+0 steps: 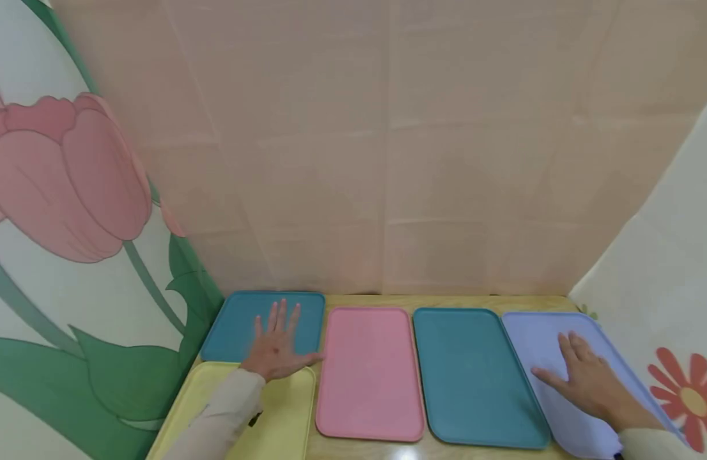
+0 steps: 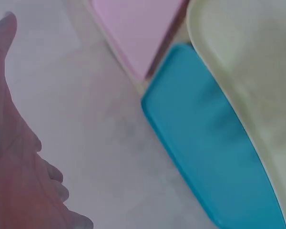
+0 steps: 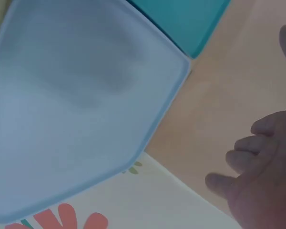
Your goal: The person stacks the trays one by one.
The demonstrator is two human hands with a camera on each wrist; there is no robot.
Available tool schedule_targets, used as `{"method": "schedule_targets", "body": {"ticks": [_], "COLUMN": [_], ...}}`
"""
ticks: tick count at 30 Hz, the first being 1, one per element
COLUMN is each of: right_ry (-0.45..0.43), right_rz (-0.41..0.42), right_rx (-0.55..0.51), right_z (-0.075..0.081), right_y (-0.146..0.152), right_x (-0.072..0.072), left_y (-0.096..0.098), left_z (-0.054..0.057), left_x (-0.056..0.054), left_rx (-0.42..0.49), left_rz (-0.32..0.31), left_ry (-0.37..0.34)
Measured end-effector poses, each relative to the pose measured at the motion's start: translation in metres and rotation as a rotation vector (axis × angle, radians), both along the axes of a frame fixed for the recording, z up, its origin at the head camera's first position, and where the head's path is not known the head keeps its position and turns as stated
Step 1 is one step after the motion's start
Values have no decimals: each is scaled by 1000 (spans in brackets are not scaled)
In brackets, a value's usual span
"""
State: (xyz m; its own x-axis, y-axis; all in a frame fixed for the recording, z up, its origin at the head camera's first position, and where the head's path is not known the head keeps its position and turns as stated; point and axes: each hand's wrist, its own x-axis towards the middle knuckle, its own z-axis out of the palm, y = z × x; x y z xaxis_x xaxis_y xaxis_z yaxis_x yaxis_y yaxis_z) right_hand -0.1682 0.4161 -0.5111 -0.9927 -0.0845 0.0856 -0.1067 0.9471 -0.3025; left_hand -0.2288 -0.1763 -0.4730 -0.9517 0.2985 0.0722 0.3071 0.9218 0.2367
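My left hand (image 1: pixel 277 351) is held with fingers spread, above the blue tray (image 1: pixel 238 319) at the back left and the far part of the yellow tray (image 1: pixel 296 409). Nothing lies in its palm. Over the lavender tray (image 1: pixel 537 329) at the right, my right hand (image 1: pixel 586 377) stretches its fingers forward with the thumb out to the side, also holding nothing. Between the hands lie a pink tray (image 1: pixel 369 374) and a teal tray (image 1: pixel 474 377). In the wrist views both the left hand (image 2: pixel 19 157) and the right hand (image 3: pixel 267 167) appear apart from the trays.
The trays rest side by side on a light wooden table (image 1: pixel 405 450). Behind it hangs a creased beige cloth (image 1: pixel 382 160). A tulip-printed sheet (image 1: pixel 66 179) borders the left side, and a white sheet with a red flower (image 1: pixel 693 399) borders the right.
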Motion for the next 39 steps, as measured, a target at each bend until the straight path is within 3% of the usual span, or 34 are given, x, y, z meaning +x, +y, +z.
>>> {"method": "schedule_targets", "body": {"ticks": [8, 17, 20, 26, 32, 39], "right_ry": [-13, 45, 80, 69, 144, 121], "right_rz": [21, 21, 26, 5, 3, -8], "right_rx": [-67, -51, -54, -101, -139, -156], "right_z": [-10, -18, -22, -29, -40, -48], "right_y": [-1, -3, -2, 0, 0, -3], "right_x": [-6, -12, -15, -16, -16, -20], "left_y": [35, 77, 95, 125, 145, 160], "left_z": [-5, -15, -20, -34, -46, -54], "left_x": [-2, -6, -7, -8, -8, -6], "left_rx": [-16, -4, 9, 44, 91, 147], "left_rz": [-46, -96, -110, -147, -149, -172], "left_ry": [-39, -54, -67, -86, -115, -95]}}
